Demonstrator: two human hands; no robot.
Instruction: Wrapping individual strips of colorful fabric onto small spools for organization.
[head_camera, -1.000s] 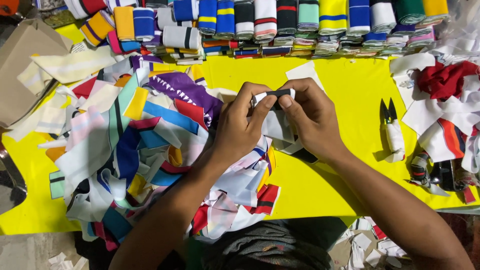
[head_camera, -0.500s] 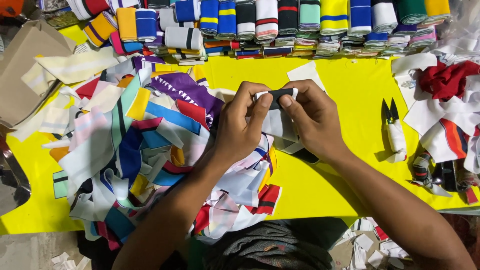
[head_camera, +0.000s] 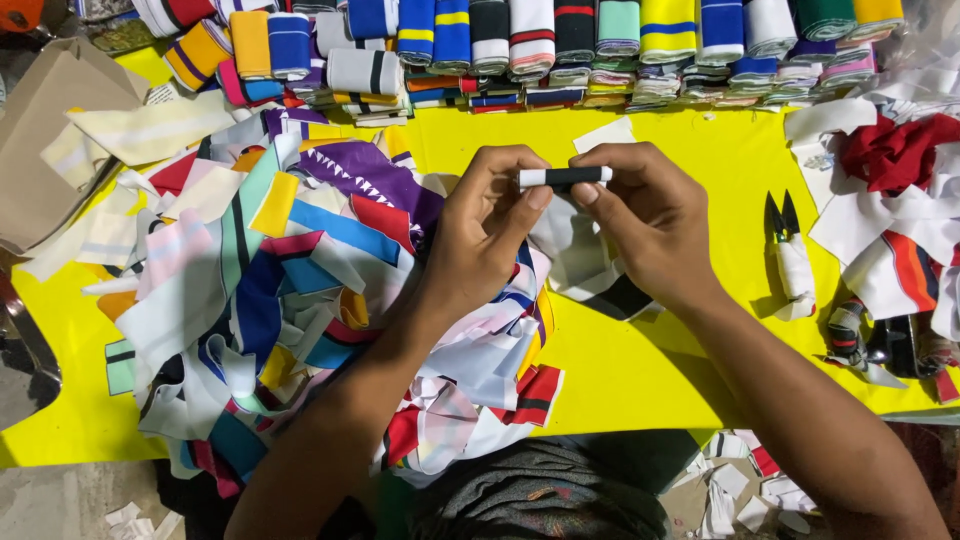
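Yellow desk (head_camera: 700, 160): covered with cloth pieces; bare in the middle and lower right.
Strip: folded black-and-white fabric strip (head_camera: 565, 177), held level above the desk, between both hands.
Left hand (head_camera: 485, 225): fingers closed, pinching the strip's left end.
Right hand (head_camera: 650, 215): fingers closed, pinching the strip's right end.
Below hands: loose white and black cloth (head_camera: 585, 265).
Left side: heap of multicoloured fabric scraps (head_camera: 280, 290).
Far edge: row of folded striped collars (head_camera: 560, 40).
Right of hands: small thread snips (head_camera: 785, 235), lying apart from the right hand.
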